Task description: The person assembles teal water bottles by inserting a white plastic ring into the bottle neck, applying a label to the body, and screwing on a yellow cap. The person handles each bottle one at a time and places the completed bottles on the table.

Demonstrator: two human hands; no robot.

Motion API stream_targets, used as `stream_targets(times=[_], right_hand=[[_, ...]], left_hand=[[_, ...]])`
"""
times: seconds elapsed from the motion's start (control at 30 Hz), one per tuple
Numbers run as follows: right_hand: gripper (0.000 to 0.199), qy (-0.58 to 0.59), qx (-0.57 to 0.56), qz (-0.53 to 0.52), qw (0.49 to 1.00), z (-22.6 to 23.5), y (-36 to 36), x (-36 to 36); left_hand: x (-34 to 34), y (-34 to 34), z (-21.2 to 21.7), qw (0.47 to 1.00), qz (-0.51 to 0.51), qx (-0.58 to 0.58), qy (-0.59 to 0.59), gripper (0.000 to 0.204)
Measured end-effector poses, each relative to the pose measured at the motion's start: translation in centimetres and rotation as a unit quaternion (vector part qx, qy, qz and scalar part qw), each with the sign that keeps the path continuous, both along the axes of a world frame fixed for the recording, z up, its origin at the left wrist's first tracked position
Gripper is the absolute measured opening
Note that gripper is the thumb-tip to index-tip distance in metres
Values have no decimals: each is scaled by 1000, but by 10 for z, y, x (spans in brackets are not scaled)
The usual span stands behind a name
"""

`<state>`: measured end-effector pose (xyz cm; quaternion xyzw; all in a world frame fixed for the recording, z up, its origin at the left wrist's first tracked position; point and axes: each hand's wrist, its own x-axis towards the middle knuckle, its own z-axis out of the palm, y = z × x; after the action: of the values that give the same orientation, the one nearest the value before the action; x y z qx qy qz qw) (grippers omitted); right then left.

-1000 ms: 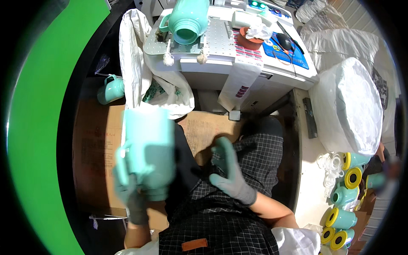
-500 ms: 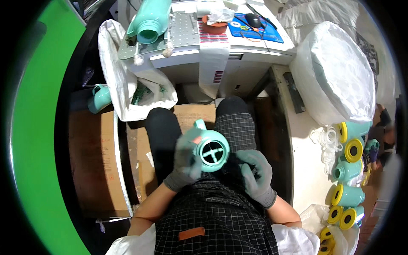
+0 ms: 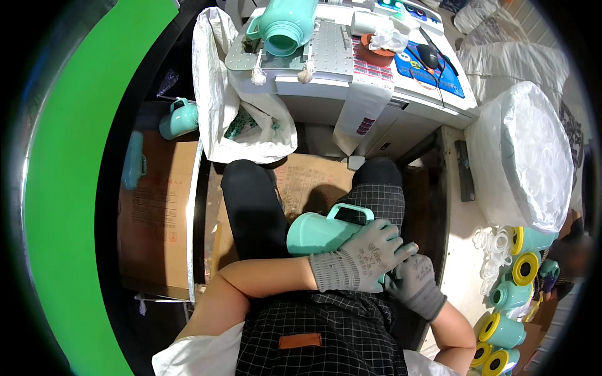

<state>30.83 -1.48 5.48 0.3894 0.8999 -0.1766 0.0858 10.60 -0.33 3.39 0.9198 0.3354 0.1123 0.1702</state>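
A mint-green plastic jug body (image 3: 318, 235) with a loop handle lies on its side over my lap, its open end turned toward the right. My gloved left hand (image 3: 362, 252) is wrapped over the jug near that end, holding it. At the same end my gloved right hand (image 3: 416, 281) is closed, its fingertips meeting those of the left. Both gloves are grey. The jug's mouth is hidden behind the hands, and whatever the right fingers pinch cannot be made out.
Ahead stands a white machine table (image 3: 313, 81) bearing another jug (image 3: 287, 28). A white sack (image 3: 216, 94) hangs at its left, beside a cardboard box (image 3: 157, 219). On the right are a bag-lined bin (image 3: 501, 156), white rings (image 3: 492, 254) and several yellow-rimmed jugs (image 3: 505, 331).
The jug has turned from showing its round opening upward to lying sideways, mouth rightward. My left hand moved over it, and the right hand closed in. The view shifted, and surroundings appear farther right.
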Motion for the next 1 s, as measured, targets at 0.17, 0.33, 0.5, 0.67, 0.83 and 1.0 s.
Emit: stream_targets(times=[0.17,0.33,0.5,0.67,0.83,1.0], right_hand=[[18,227,148,47,961,6,-9,2],[27,517,362,-312,710,32,11,-6],[84,526,67,-124,839,-12,85,-144],[78,601,-104,-208,765,-36,110,-193],[41,562,96,-185,801,-76,72,-94],[7,486,88,-385,780,-107,-3,12]], left_hand=[[-40,-9,-1,990,62,-45,-117,84],[-129,-21,13,911,225,-45,-341,84],[-92,-58,25,951,186,-8,-249,80],[-97,-60,22,947,200,18,-249,75],[-104,-38,28,938,184,-15,-294,75],[-80,-19,7,907,164,-120,-368,85]])
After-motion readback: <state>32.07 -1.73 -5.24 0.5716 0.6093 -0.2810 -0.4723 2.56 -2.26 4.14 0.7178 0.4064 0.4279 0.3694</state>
